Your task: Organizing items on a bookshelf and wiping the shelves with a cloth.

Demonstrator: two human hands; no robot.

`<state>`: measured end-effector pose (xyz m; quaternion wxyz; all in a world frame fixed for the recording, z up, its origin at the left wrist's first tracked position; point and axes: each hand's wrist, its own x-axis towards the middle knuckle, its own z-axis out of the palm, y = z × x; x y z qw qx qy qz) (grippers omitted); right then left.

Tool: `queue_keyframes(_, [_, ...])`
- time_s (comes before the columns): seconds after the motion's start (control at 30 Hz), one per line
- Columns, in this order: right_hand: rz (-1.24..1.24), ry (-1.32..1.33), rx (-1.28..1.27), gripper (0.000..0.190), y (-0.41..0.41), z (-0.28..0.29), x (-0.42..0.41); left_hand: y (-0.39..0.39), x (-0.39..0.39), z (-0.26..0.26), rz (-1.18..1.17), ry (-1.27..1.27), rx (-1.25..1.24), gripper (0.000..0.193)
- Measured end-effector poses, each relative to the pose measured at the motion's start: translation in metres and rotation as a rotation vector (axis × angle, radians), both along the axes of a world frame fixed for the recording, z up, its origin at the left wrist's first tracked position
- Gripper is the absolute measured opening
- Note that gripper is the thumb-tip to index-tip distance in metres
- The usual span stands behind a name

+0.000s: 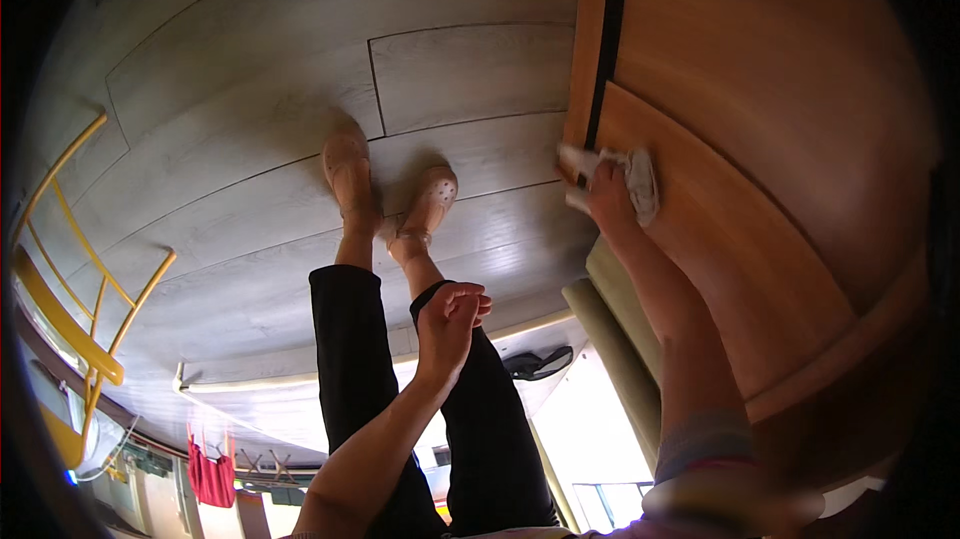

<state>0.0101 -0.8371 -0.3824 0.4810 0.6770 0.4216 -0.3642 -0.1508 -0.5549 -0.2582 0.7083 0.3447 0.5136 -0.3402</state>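
Observation:
My right hand (611, 197) grips a whitish cloth (640, 182), bunched up on both sides of my fingers. The cloth lies against the lower edge of an orange-brown wooden panel (697, 164), where a dark gap runs beside a wooden strip (587, 36). Some of the cloth's edge is blurred. In front of my thigh, my left hand (452, 321) hangs with its fingers loosely curled, and no object shows in it.
My feet in pinkish clogs (437, 192) stand on a grey plank floor (472, 81). A yellow metal-framed chair (96, 299) is at the left. Olive-green curtain-like fabric (619, 344) hangs below my right hand. A dark object (538, 364) lies near a pale rail; a red bag (211, 473) is farther off.

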Motion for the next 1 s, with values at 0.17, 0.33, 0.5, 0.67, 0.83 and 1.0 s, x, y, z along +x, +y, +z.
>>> queue_keyframes(0.17, [0.071,-0.107,0.21,0.032,0.013,0.025,0.042,0.004,0.002,-0.002,0.036,0.005,-0.044,0.022])
queue_keyframes(0.33, [0.155,-0.163,0.135,0.029,0.006,0.009,0.041,0.004,0.016,-0.001,0.098,0.078,-0.097,0.021])
queue_keyframes(0.5, [-0.15,-0.075,0.089,0.026,-0.001,0.038,0.005,0.007,0.021,-0.002,0.208,0.05,-0.059,0.021])
queue_keyframes(0.67, [-0.088,-0.119,0.214,0.027,0.03,0.039,0.06,0.016,0.02,0.0,0.207,0.022,-0.127,0.021])
queue_keyframes(0.83, [-0.061,-0.08,0.131,0.028,0.023,0.0,0.031,0.024,0.013,0.0,0.211,0.097,-0.108,0.02])
queue_keyframes(1.0, [-0.228,-0.155,0.334,0.025,-0.039,0.011,0.014,0.015,0.018,-0.001,0.224,0.087,-0.072,0.021])
